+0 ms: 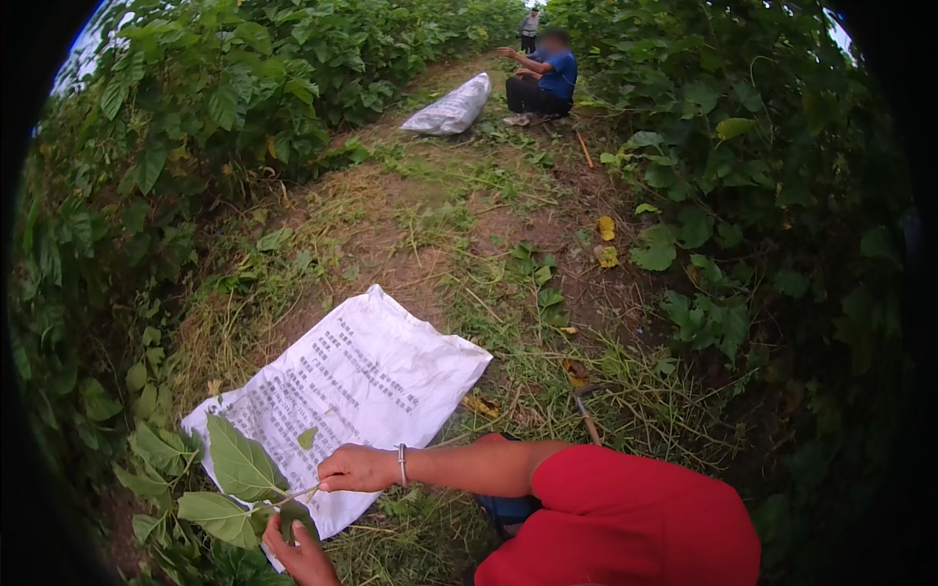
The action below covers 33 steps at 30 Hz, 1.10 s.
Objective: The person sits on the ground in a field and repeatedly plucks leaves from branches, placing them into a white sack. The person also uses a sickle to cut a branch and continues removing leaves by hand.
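Observation:
My right hand [359, 469], with a metal bangle at the wrist, pinches the thin stem of a leafy twig [293, 497]. Several broad green leaves [242, 458], pale on the side facing me, spread from the twig's left end. Below them, my left hand [302, 553] has its thumb and fingers around a leaf near the stem; part of this grip is hidden. Under the twig, a white woven sack [359, 373] lies flat on the ground, bearing printed writing. One small leaf piece [307, 438] rests on the sack.
A hand tool [586, 417] with a wooden handle lies in cut grass to the right. Ahead, a person in blue [553, 77] squats beside a filled white sack [451, 108], and another person [529, 31] stands farther back. Leafy shrubs [249, 80] line both sides of the path.

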### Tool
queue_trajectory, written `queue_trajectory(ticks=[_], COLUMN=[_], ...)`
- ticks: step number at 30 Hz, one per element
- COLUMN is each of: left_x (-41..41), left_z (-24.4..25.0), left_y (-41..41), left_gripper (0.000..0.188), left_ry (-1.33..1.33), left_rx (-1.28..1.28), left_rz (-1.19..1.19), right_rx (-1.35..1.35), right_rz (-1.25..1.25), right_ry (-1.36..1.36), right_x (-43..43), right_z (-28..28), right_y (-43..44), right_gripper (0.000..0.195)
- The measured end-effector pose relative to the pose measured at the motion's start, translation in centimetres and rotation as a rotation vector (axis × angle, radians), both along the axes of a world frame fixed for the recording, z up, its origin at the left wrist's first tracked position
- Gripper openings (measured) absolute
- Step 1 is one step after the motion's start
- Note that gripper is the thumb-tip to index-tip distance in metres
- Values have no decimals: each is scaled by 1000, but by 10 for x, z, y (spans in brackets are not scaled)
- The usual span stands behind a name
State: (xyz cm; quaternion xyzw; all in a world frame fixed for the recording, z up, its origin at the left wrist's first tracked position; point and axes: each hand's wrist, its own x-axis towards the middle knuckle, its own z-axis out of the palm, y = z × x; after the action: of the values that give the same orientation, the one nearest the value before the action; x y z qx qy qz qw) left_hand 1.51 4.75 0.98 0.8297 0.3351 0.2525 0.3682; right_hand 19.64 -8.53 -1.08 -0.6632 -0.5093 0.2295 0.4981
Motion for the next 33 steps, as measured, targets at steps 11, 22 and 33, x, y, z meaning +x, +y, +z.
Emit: queue_trajectory(ticks=[11,22,33], left_x=[1,-5,-18], left_z=[-23,-42,-3], left_y=[14,26,15], left_gripper=[26,13,37], left_ry=[2,-125,119], left_rx=[690,20,81], left_rz=[25,-155,-227], right_rx=[2,-21,6], right_rz=[59,60,73], right_ry=[188,319,312], right_x=[9,20,16], right_z=[0,4,8], right_y=[-6,-11,-14], right_gripper=[27,25,29])
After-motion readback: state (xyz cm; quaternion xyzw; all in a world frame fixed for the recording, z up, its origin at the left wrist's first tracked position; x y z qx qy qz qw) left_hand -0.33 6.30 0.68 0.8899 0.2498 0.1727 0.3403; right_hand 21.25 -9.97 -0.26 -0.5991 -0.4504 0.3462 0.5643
